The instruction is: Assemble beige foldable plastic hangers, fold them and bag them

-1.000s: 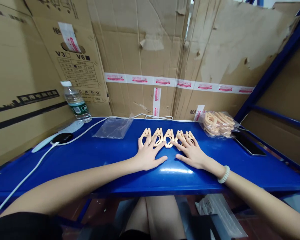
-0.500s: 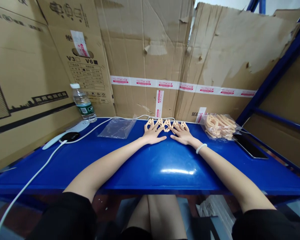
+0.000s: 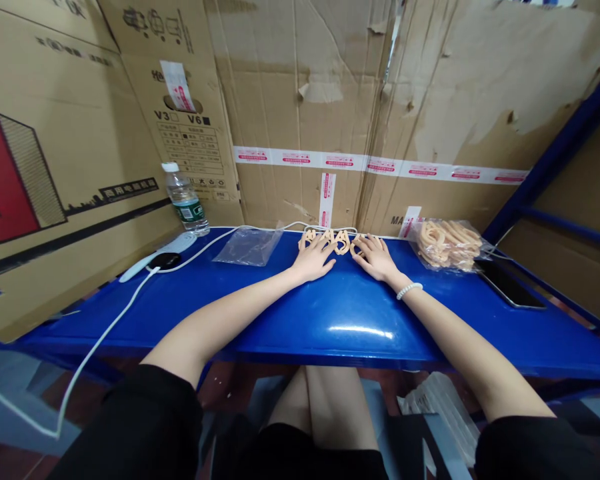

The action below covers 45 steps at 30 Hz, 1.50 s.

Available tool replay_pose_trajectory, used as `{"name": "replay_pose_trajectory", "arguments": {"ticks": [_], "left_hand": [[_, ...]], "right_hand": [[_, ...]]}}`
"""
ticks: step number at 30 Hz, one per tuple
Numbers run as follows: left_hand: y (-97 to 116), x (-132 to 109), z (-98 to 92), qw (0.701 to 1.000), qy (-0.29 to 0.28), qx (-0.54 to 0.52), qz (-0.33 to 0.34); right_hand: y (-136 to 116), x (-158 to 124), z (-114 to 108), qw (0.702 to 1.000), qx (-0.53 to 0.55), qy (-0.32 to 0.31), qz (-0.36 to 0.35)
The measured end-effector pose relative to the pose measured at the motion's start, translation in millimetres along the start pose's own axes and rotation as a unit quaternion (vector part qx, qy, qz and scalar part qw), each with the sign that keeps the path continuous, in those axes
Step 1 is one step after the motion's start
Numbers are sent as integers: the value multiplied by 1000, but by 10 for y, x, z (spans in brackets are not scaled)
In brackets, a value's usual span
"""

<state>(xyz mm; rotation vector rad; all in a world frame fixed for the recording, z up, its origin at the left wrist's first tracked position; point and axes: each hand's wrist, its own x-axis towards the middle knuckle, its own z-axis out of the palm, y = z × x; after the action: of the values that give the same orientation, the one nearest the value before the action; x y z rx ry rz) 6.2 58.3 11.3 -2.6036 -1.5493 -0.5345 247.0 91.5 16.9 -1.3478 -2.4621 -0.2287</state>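
Note:
A row of beige plastic clips point(image 3: 342, 243), shaped like large clothes pegs, lies at the back of the blue tabletop point(image 3: 290, 313). My left hand point(image 3: 312, 259) rests palm down over the left clips, its fingers stretched out and its thumb apart. On the right end of the row lies my right hand point(image 3: 377, 258), fingers extended forward over the clips there and partly hiding them. A white beaded bracelet point(image 3: 409, 291) circles my right wrist. One clip shows uncovered between the two hands. Neither hand is closed round a clip.
To the right are a clear bag of beige clips point(image 3: 447, 245) and a dark phone point(image 3: 511, 285). An empty plastic bag point(image 3: 249, 246), white cable point(image 3: 105, 340), black round device point(image 3: 164, 261) and water bottle point(image 3: 187, 203) are left. Cardboard point(image 3: 300, 193) walls the back.
My right hand has shifted over the right-end clips and now covers more of them, with a gap beside the middle clip. My left hand stays on the left clips. The camera view has turned slightly.

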Motion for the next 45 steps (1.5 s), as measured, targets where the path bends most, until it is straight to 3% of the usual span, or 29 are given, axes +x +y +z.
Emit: {"name": "replay_pose_trajectory", "arguments": {"ticks": [3, 5, 9, 13, 15, 19, 25, 28, 31, 33, 35, 38, 41, 43, 45], "left_hand": [[-17, -79, -169, 995, 14, 45, 83], [-112, -140, -325, 991, 45, 92, 89], [-440, -287, -618, 973, 140, 155, -98], [-715, -420, -681, 939, 133, 153, -277], [-784, -464, -632, 939, 92, 127, -305], [-796, -508, -548, 952, 39, 95, -289], [-486, -558, -606, 974, 66, 94, -197], [-228, -622, -589, 986, 141, 93, 15], [16, -706, -508, 944, 199, 88, 247], [148, -760, -438, 913, 199, 93, 343], [245, -803, -367, 900, 182, 95, 385], [324, -842, -279, 905, 151, 86, 388], [357, -876, -241, 918, 123, 58, 374], [380, -911, -247, 927, 95, 18, 362], [413, -958, -264, 930, 76, -25, 359]], "right_hand": [[-27, -69, -30, 999, 7, 43, 7], [-37, -126, -56, 998, 18, 64, 13], [-15, -188, -102, 995, 48, 87, 10], [65, -140, -101, 990, 82, 116, 18], [119, -110, -89, 987, 100, 126, 24], [216, -96, -93, 980, 133, 144, 38], [288, -121, -185, 968, 168, 176, 61], [303, -130, -247, 960, 184, 198, 74], [270, -152, -323, 941, 224, 238, 93], [186, -176, -385, 926, 246, 270, 95], [46, -203, -445, 924, 248, 285, 60], [-223, -238, -480, 949, 223, 210, -69], [-428, -268, -389, 962, 194, 34, -188], [-476, -288, -273, 958, 186, -51, -211], [-447, -291, -163, 954, 200, -84, -209]]}}
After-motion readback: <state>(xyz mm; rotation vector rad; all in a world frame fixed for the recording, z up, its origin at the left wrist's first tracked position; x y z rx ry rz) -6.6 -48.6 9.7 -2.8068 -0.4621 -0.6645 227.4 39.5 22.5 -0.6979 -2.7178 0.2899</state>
